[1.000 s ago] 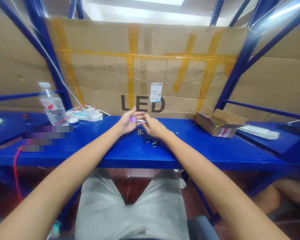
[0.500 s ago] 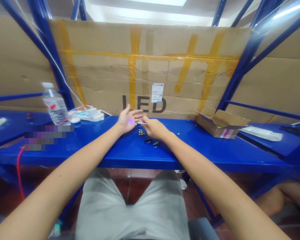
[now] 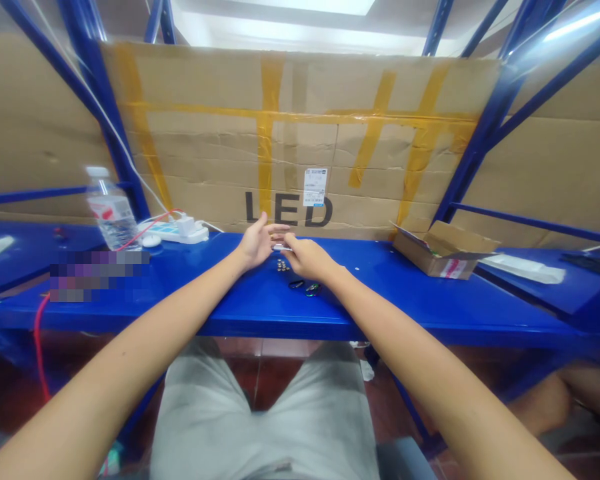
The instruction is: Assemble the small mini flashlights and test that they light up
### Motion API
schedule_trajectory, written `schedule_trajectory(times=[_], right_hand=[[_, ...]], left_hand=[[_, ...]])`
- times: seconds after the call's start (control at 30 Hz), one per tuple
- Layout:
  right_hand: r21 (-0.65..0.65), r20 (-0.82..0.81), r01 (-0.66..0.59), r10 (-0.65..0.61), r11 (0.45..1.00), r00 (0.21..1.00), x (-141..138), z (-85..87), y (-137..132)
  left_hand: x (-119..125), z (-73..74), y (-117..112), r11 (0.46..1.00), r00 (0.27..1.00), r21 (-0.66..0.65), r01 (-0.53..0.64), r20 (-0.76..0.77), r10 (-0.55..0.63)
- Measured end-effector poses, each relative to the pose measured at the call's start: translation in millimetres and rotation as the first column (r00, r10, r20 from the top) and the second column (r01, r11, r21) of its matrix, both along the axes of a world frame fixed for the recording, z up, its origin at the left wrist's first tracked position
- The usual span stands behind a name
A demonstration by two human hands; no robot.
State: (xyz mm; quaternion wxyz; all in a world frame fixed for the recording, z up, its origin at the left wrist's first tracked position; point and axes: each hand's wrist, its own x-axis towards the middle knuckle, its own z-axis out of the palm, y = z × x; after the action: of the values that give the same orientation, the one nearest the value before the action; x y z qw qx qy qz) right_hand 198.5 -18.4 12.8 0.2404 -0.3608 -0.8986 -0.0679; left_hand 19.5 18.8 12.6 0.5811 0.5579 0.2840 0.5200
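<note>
My left hand (image 3: 258,244) is held palm up over the blue shelf (image 3: 410,303), fingers stretched out toward my right hand. My right hand (image 3: 304,257) is closed on a small silver pen light (image 3: 279,247), whose tip points at the left palm. Just below the hands, several small round button cells (image 3: 281,266) lie on the shelf. Two small dark key rings or clips (image 3: 305,287) lie nearer to me, beside my right wrist.
A water bottle (image 3: 111,212) stands at the left, with a white power strip (image 3: 177,231) and red cable behind it. An open cardboard box (image 3: 443,249) sits at the right. A taped cardboard sheet (image 3: 300,133) marked LED backs the shelf. Another person's leg shows at lower right.
The purple glow on my left palm, seen in both earlier frames, is gone. My left fingers opened out flat, then drew in slightly toward the pen light. The right hand barely moved.
</note>
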Motion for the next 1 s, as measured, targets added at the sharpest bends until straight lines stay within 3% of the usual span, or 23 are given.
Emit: schedule_trajectory(times=[1.0], right_hand=[[-0.019, -0.034, 0.030, -0.030, 0.999, 0.999, -3.4, -2.9, 4.3]], left_hand=[[-4.5, 0.4, 0.7, 0.998, 0.996, -0.032, 0.055, 0.071, -0.053]])
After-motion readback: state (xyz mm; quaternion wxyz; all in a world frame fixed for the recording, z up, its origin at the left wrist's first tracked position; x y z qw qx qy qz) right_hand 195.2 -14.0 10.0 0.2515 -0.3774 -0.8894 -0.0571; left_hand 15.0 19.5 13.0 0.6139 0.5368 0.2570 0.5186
